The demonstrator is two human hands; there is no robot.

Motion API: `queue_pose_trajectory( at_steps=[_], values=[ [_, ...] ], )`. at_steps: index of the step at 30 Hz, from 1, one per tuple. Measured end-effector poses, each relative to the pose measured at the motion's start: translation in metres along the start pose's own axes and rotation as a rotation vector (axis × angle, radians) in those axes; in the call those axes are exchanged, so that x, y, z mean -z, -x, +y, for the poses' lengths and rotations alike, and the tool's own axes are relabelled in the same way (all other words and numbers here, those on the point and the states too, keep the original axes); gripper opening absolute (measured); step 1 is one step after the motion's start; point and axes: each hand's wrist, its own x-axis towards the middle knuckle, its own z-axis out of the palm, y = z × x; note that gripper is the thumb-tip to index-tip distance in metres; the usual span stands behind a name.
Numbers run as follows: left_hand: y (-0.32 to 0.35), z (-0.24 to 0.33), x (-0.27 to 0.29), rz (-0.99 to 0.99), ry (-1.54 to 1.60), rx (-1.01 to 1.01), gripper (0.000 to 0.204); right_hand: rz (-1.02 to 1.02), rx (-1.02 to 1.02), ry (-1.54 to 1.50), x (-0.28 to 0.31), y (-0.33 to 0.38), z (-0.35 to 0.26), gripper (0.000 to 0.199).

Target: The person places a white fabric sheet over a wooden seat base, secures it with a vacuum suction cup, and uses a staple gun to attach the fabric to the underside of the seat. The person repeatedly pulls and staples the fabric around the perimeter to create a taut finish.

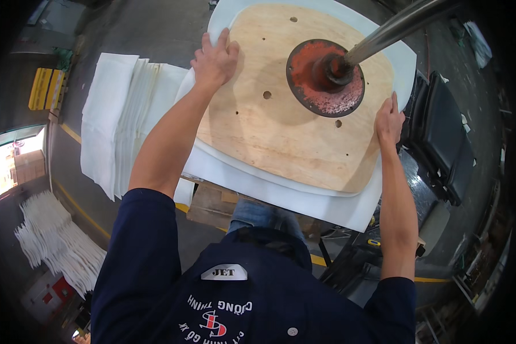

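A rounded plywood seat board (pixel 281 126) with several small holes lies on white foam sheets (pixel 327 203) that stick out past its edges. A round rust-red press disc (pixel 325 77) on a shiny metal rod (pixel 395 28) sits on the board's far part. My left hand (pixel 215 57) rests fingers-down on the board's far left edge, over the foam rim. At the board's right edge my right hand (pixel 389 120) presses flat, fingers pointing away from me. Neither hand grips anything.
A stack of white foam sheets (pixel 123 114) lies to the left. More white cut pieces (pixel 57 241) are piled on the floor at lower left. Black seat pads (pixel 441 137) stand stacked at right. A wooden block (pixel 212 203) shows under the foam. Yellow floor lines (pixel 80 209) cross below.
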Motion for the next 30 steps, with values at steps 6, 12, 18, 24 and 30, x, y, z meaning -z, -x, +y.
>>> queue_pose_trajectory(
  at_steps=[6, 12, 18, 24, 30],
  values=[
    [-0.002, -0.002, -0.003, 0.028, 0.011, -0.033, 0.063, 0.002, 0.004, 0.0, 0.001, 0.001, 0.002, 0.063],
    [-0.001, -0.007, -0.015, 0.104, -0.09, -0.079, 0.061, 0.021, 0.013, 0.056, -0.002, 0.003, -0.001, 0.06],
    [0.002, -0.009, -0.031, 0.183, -0.201, -0.125, 0.057, 0.071, 0.092, 0.217, -0.016, 0.004, -0.001, 0.055],
    [0.004, -0.01, -0.043, 0.268, -0.309, -0.17, 0.054, 0.15, 0.175, 0.355, -0.03, 0.0, 0.006, 0.054],
    [0.001, -0.011, -0.053, 0.313, -0.334, -0.206, 0.052, 0.196, 0.209, 0.413, -0.036, 0.002, 0.006, 0.052]
  ],
)
